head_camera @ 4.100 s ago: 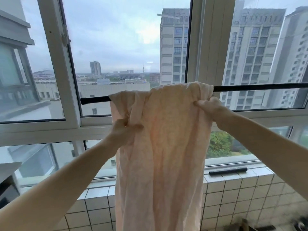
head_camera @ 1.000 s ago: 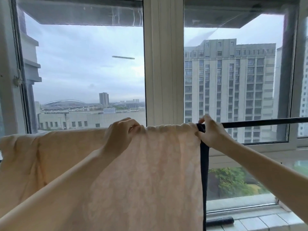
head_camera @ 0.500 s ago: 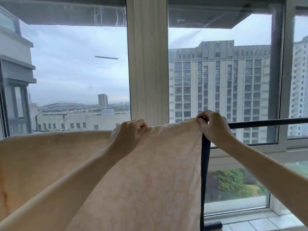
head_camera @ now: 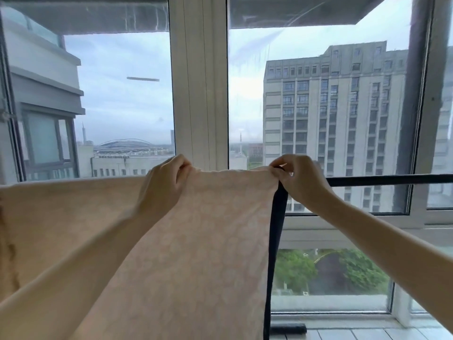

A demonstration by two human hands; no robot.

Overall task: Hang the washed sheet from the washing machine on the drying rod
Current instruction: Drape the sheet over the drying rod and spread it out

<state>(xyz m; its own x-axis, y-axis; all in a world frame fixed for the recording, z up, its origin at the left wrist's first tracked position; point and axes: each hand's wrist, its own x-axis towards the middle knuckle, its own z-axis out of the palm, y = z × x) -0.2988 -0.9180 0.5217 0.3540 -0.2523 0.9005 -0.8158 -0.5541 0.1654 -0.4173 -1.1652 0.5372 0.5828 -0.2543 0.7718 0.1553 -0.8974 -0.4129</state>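
While the pale peach patterned sheet (head_camera: 220,229) drapes over the black drying rod (head_camera: 392,179) at mid-frame, my left hand (head_camera: 163,185) and right hand (head_camera: 300,180) pinch closed on its top edge.

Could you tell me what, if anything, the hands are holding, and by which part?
Both hold the sheet at its top fold over the rod: the left hand mid-width, the right hand at the dark-trimmed right edge.

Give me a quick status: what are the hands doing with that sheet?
Left hand and right hand both pinching sheet's top edge. Sheet draped over rod, spread wide. Nothing in the way.
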